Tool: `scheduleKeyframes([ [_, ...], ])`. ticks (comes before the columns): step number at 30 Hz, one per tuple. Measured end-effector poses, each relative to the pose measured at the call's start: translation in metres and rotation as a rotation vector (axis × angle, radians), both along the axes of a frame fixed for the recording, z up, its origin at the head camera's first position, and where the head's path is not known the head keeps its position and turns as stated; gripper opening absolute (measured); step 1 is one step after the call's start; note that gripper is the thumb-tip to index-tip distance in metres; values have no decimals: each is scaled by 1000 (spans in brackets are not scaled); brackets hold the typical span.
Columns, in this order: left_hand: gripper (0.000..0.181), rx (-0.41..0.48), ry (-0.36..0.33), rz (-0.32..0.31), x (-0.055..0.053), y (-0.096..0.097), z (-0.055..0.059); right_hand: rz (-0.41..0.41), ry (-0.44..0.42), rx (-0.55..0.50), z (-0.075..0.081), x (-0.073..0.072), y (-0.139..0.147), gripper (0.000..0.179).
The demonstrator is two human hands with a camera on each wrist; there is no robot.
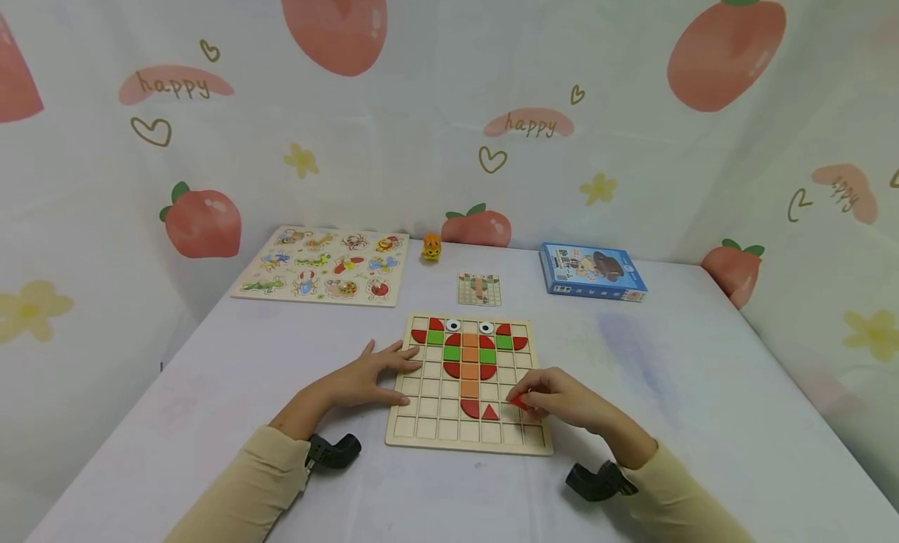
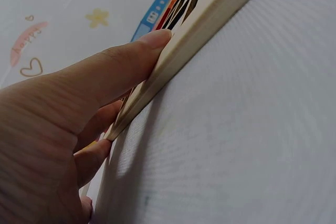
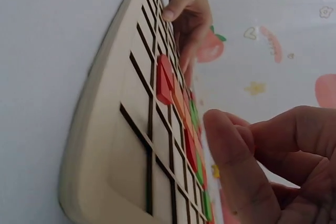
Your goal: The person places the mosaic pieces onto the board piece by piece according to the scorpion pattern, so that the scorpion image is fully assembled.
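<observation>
A square wooden grid board (image 1: pixel 427 428) lies on the table with red, green and orange tiles set in it. Two eye tiles (image 1: pixel 453 325) sit near its far edge. My left hand (image 1: pixel 365 377) rests at the board's left edge, fingers spread; in the left wrist view its thumb (image 2: pixel 126 61) lies along the rim. Over the board's right side, my right hand (image 1: pixel 565 399) pinches a small red piece (image 1: pixel 519 402) between thumb and fingers, which mostly hide its shape. A red triangle tile (image 1: pixel 489 412) lies left of that hand, beside a red quarter-circle tile (image 1: pixel 470 408).
Behind the board lies a small pattern card (image 1: pixel 480 289). An insect picture puzzle (image 1: pixel 319 266) is at the back left, with an orange toy figure (image 1: pixel 431 246) to its right. A blue box (image 1: pixel 593 271) lies at the back right, before a printed curtain (image 1: pixel 421 137).
</observation>
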State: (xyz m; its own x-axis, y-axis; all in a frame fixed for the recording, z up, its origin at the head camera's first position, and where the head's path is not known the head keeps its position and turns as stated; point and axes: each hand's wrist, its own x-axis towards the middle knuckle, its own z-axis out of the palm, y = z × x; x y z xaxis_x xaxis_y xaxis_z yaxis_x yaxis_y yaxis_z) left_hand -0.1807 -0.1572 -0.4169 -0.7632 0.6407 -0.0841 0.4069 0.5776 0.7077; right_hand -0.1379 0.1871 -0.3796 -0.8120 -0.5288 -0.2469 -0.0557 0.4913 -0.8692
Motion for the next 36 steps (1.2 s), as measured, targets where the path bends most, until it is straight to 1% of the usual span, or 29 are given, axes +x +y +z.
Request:
scheduleKeyframes([
  [3,64,-3,2,0,0,0,0,21,3,-41,-3,1,-5,23],
  [6,64,-7,4,2,-1,0,0,31,5,-47,-6,3,-10,21],
  [15,64,-7,2,6,-1,0,1,28,22,0,-13,8,-22,14],
  [18,64,-8,-1,5,-1,0,1,40,30,-11,-14,10,-24,11],
  [21,64,-6,-2,5,0,0,0,69,46,-16,-15,12,-25,9],
  [23,64,-5,-3,5,0,0,1,80,63,1,-15,13,-26,8],
  [26,64,-6,-7,6,0,0,1,83,100,48,-16,14,-26,9],
  [28,64,-10,-10,8,0,0,1,81,108,66,-16,14,-26,10],
  [36,64,-10,-11,19,2,1,3,96,115,71,-17,11,-24,10],
])
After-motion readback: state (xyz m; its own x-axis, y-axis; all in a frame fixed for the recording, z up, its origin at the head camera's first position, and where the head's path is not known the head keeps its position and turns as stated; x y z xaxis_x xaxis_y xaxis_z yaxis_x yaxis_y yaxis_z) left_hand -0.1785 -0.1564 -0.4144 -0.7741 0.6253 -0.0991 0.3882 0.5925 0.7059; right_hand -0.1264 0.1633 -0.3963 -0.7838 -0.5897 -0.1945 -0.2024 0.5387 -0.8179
